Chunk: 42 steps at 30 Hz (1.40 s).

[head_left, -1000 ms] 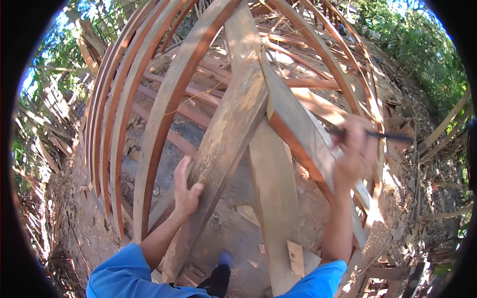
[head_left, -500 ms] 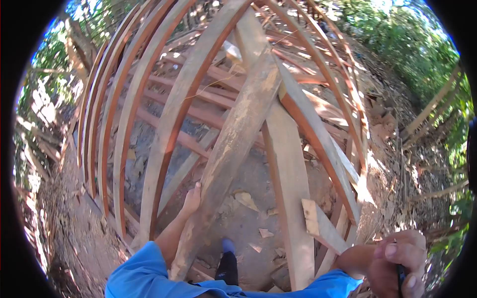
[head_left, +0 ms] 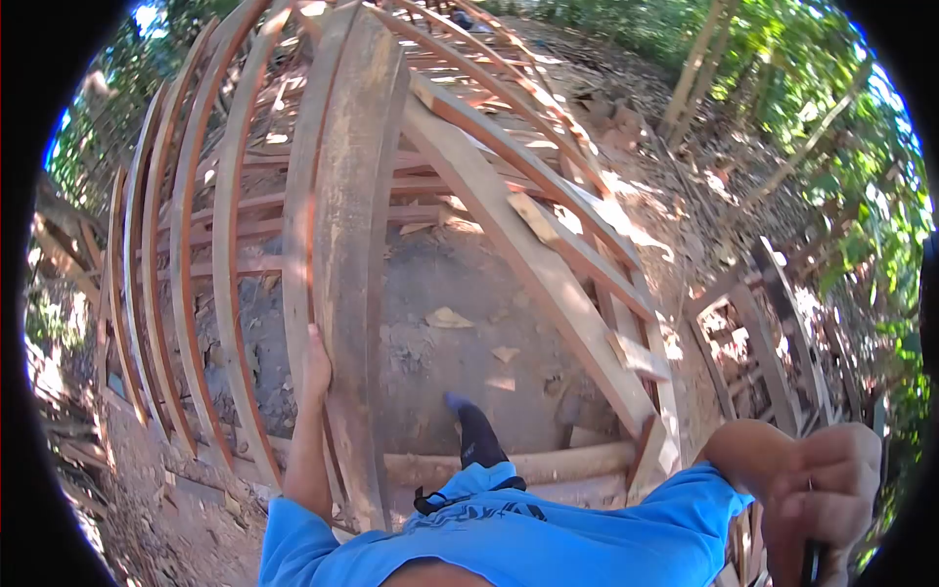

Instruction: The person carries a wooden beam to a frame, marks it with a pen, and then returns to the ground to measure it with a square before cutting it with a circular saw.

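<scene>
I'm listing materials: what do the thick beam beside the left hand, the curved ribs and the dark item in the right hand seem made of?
Thick beam: wood, apparently unfinished, with worn, blotchy brown faces. Curved ribs: probably wood too, seemingly unpainted, greyish on one face and reddish on another. Dark item: unclear, perhaps plastic or metal; only a small black part shows below the right hand.

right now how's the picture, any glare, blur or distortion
Head view: round fisheye image with black corners, likely exaggerating the ribs' curve; head view: glaring sun patches on the ground, with dappled shade around; head view: the right hand looms large and looks slightly soft.
</scene>
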Available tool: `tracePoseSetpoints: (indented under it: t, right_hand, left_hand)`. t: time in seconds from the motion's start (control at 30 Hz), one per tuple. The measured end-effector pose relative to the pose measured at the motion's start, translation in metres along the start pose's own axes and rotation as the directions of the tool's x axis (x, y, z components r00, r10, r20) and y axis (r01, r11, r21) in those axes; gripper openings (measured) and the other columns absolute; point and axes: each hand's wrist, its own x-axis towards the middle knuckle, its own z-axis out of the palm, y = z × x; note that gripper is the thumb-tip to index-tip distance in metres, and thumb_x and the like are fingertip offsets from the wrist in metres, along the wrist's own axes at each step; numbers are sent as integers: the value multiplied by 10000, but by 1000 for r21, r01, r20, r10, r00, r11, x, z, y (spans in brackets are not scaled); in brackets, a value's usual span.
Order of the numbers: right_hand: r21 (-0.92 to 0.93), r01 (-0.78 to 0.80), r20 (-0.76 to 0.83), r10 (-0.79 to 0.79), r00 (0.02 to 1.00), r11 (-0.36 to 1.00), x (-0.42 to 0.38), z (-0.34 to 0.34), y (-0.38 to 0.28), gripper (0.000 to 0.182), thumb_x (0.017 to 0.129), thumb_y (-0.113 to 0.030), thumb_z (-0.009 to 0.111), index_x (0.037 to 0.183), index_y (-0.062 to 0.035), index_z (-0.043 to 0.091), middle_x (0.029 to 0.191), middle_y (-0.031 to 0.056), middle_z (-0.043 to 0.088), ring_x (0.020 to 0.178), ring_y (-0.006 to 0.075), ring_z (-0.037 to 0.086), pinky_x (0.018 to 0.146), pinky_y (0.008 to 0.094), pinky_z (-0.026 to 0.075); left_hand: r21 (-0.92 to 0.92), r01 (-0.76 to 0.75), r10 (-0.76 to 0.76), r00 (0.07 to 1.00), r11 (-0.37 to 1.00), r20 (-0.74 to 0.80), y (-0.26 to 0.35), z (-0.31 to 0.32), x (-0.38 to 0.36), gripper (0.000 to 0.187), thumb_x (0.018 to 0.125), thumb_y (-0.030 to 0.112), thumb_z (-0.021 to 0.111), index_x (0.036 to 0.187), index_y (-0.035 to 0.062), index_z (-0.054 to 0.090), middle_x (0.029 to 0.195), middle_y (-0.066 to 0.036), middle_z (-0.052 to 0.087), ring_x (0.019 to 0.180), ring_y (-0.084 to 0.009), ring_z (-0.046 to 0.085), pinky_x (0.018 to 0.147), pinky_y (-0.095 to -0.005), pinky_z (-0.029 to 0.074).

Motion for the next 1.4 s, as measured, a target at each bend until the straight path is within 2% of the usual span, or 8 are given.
tracePoseSetpoints:
  t: [0.3, 0.47, 0.57, 0.73, 0.8, 0.9, 1.17, 1.4]
  right_hand:
    - [139, -377, -38, 386, 922, 916, -24, -129, -229, 189, 918, -148, 627, 1105, -147, 650, 765, -44, 660, 513, 61, 472, 447, 206, 392]
    - [-38, -666, 74, 667, 741, 745, -51, -176, -289, 84, 897, -159, 655, 972, -130, 681, 767, -108, 663, 511, 15, 478, 453, 177, 380]
    - [-2, -762, 179, 750, 636, 647, -50, -209, -319, 135, 902, -212, 656, 1009, -133, 677, 805, -114, 670, 521, 19, 497, 464, 179, 390]
    - [150, -760, 11, 768, 641, 632, -134, -211, -303, 335, 926, -356, 614, 1154, -110, 613, 926, 9, 676, 625, 70, 556, 504, 226, 427]
    - [-399, -738, -25, 798, 602, 544, -222, -245, -296, 348, 966, -356, 554, 1163, -80, 634, 1056, 83, 684, 867, 196, 613, 726, 324, 476]
    - [-324, -945, -357, 918, 170, 49, -333, -227, -252, 247, 965, -218, 579, 1080, -38, 705, 971, 63, 727, 805, 127, 671, 656, 256, 517]
    - [195, -762, 80, 785, -615, -617, -706, -184, -375, 531, 973, -487, 518, 1228, -30, 606, 937, 193, 697, 705, 271, 673, 663, 380, 516]
    - [-336, -756, 544, 539, -643, -562, -790, -186, -661, 659, 895, -638, 528, 973, -8, 703, 992, 269, 681, 980, 407, 657, 837, 477, 501]
  left_hand:
    - [455, -116, 72, 991, 883, 113, -131, -60, -157, 802, 1037, 572, 178, 1470, -90, 308, 1513, -217, 373, 1428, -289, 316, 1178, -338, 209]
    - [9, -53, 42, 874, 999, 484, -206, -47, -210, 756, 1050, 541, 181, 1458, -72, 352, 1488, -228, 405, 1370, -299, 395, 1153, -335, 264]
    - [513, -417, 258, 899, 750, 355, -245, -30, -268, 756, 1043, 547, 205, 1340, -88, 487, 1324, -263, 549, 1259, -324, 498, 1083, -389, 349]
    - [553, -213, -153, 827, 806, 541, -204, 33, -380, 685, 1030, 496, 294, 1120, -112, 595, 1052, -323, 635, 1056, -414, 605, 917, -486, 426]
    - [577, -245, -182, 793, 779, 582, -214, 46, -422, 655, 1020, 478, 328, 1072, -110, 611, 1005, -332, 641, 1018, -456, 611, 884, -504, 433]
    - [590, -278, -181, 780, 758, 599, -233, 67, -484, 614, 1006, 468, 369, 1048, -84, 634, 993, -330, 645, 995, -486, 606, 862, -510, 438]
    - [653, -325, -280, 709, 684, 647, -222, 136, -689, 538, 982, 459, 431, 1082, -7, 681, 1013, -280, 673, 1014, -431, 634, 875, -465, 467]
    - [576, -322, -273, 642, 751, 717, -227, 212, -842, 552, 966, 496, 446, 1066, 22, 709, 1032, -265, 677, 1025, -411, 646, 894, -458, 482]
